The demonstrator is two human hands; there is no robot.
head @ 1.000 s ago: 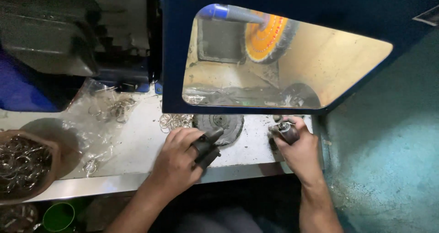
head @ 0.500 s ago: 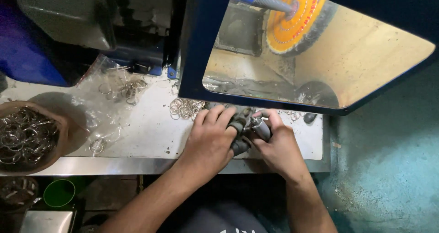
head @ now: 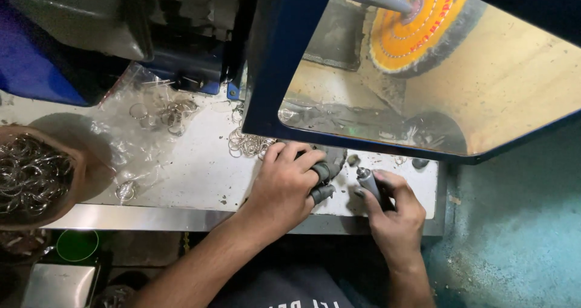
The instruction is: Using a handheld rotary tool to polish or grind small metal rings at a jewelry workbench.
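Observation:
My left hand (head: 289, 184), with dark covers on two fingertips, rests on the white bench over a round grey pad (head: 333, 160), its fingers curled. Whether it grips anything small I cannot tell. My right hand (head: 394, 210) is closed around a short grey metal rod (head: 367, 183) that points up and to the left, a little apart from the left hand. Behind both hands an orange and yellow buffing wheel (head: 417, 26) sits on a blue-tipped shaft inside a blue-framed hood (head: 266, 72).
Loose metal rings (head: 245, 143) lie on the bench by the hood, more rings (head: 169, 114) on clear plastic at the back. A brown bowl (head: 85, 163) full of rings stands at the left. The steel bench edge (head: 151, 218) runs along the front. A teal wall (head: 520, 223) is on the right.
The hands were pressed together over the pad half a second ago; now they have parted, the right hand drawing the rod to the right. The view has shifted left.

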